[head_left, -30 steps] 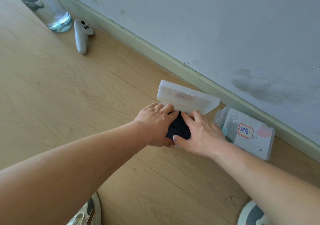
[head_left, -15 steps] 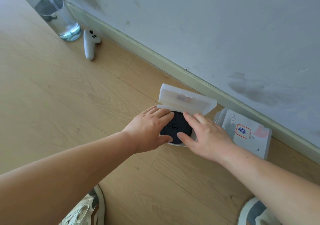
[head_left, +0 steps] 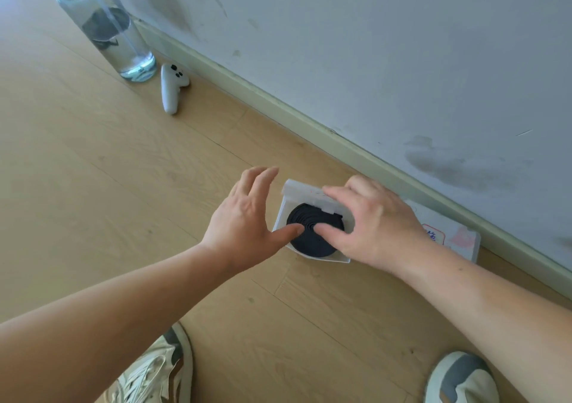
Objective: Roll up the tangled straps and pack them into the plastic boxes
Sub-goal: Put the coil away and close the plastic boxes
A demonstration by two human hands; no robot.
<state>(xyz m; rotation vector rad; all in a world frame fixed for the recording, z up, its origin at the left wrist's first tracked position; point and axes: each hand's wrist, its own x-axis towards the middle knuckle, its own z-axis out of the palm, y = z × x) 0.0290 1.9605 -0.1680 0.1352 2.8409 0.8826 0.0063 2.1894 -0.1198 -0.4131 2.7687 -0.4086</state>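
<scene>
A black strap wound into a flat coil lies inside an open translucent plastic box on the wooden floor. My left hand is just left of the box with its fingers spread and raised, and only its thumb touches the coil. My right hand reaches over the box from the right. Its fingers curl over the hinged lid, which tilts down over the coil, and its thumb presses on the coil. My right hand partly covers a second, closed plastic box with a handwritten label.
The wall and its skirting board run right behind the boxes. A clear water bottle and a white controller stand at the far left by the wall. My two shoes are at the bottom edge.
My left hand has lifted its fingers off the coil and spread them, leaving the thumb on it. My right hand has moved up onto the lid, which now tilts down over the coil.
</scene>
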